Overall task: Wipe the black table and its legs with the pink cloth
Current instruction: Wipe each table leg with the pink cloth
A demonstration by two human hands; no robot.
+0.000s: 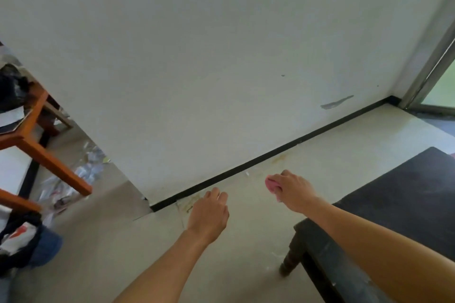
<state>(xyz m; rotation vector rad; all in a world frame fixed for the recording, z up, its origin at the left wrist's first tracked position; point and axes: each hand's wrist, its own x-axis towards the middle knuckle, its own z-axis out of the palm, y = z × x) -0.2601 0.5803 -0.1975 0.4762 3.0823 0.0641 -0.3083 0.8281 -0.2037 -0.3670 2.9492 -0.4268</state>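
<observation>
Orange wooden table legs (53, 162) stand far to your left. Your left hand (209, 214) hangs loose over the floor (123, 241), holding nothing, and your right hand (293, 190) is bunched around the pink cloth (272, 184). The black table (398, 204) sits low at your right, under your right arm.

The right hand (294, 190) is closed around a bunched pink cloth (272, 184), held in the air above the pale floor (246, 241), just left of the black bench (406, 194). The left hand (209, 214) hangs beside it, empty, fingers loosely curled. One bench leg (290, 257) stands on the floor at the near corner. A black skirting strip (270, 155) runs along the foot of the white wall (221, 56). At far left stands an orange wooden table (37, 145), with litter on the floor below it.
</observation>
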